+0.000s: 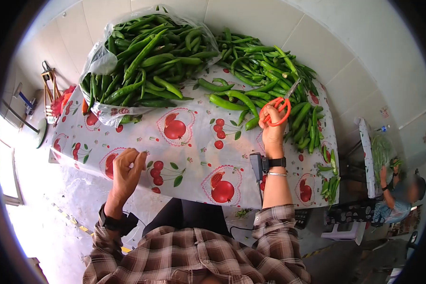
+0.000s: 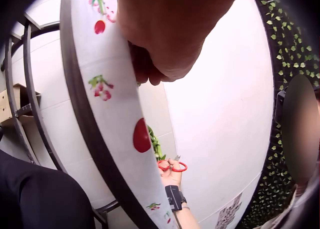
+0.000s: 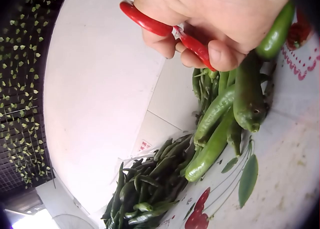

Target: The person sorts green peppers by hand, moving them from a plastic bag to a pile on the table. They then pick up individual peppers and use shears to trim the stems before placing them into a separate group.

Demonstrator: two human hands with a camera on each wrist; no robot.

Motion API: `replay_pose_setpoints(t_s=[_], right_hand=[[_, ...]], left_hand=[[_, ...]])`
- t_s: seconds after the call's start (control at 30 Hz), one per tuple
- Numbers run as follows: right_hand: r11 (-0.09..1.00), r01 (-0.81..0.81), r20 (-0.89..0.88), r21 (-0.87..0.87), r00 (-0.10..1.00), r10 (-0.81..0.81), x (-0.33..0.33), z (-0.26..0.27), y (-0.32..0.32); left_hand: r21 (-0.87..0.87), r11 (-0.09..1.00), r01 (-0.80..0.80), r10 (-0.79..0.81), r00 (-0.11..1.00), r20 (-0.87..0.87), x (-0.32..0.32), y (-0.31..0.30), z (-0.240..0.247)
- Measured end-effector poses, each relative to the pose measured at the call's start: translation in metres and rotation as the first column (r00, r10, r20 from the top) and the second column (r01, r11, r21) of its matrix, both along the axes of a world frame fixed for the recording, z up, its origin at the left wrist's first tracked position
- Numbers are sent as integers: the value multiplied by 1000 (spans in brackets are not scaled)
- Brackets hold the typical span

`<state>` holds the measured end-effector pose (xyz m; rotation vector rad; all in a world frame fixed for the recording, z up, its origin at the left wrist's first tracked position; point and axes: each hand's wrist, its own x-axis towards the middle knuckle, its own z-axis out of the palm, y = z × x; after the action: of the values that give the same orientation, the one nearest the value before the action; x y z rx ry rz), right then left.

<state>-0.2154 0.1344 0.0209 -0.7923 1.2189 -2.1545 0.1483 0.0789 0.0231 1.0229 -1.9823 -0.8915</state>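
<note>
R hand grips scissors, fingers thru the orange loops, blades pointing up & right over the loose peppers. One pepper lies just beside that hand. L hand sits at the near edge of the table, fingers loosely curled, nothing seen in them, well apart from scissors. Clear plastic bag at back left, open, full of green peppers. Table has a fruit-print cloth; white tiled wall behind.
</note>
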Motion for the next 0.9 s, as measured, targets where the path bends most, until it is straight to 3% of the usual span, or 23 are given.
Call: replay_pose_setpoints(t_s=[0.07, 0.2, 0.33, 0.4, 0.53, 0.6, 0.63, 0.7, 0.9], right_hand=[[1000, -11, 10, -10, 1000, 11, -4, -4, -1], [1000, 0, -14, 27, 1000, 0, 0, -7, -3], [996, -8, -40, 91, 999, 11, 4, -9, -2], [995, -38, -31, 91, 999, 41, 4, -9, -2], [994, -27, -49, 107, 998, 32, 2, -11, -2], [996, -32, -23, 82, 999, 34, 0, -11, -3], [996, -31, -25, 85, 999, 33, 0, -10, -3], [997, -12, -21, 81, 1000, 13, 2, -10, -3], [994, 2, -47, 106, 999, 3, 5, -7, -2]], left_hand=[[-24, 998, 53, -53, 998, 17, -8, -2, 25], [-223, 926, 305, -300, 952, 55, -44, -21, 58], [-36, 916, 400, -394, 912, 118, -101, -51, 66], [-124, 880, 458, -446, 888, 114, -133, -75, 51], [-237, 856, 460, -426, 887, 180, -195, -122, 12], [-484, 751, 450, -371, 893, 255, -217, -136, -2], [-482, 752, 449, -372, 893, 252, -226, -141, -3], [-355, 794, 494, -317, 834, 451, -239, -151, -4], [-224, 831, 509, -297, 747, 595, -261, -164, -6]])
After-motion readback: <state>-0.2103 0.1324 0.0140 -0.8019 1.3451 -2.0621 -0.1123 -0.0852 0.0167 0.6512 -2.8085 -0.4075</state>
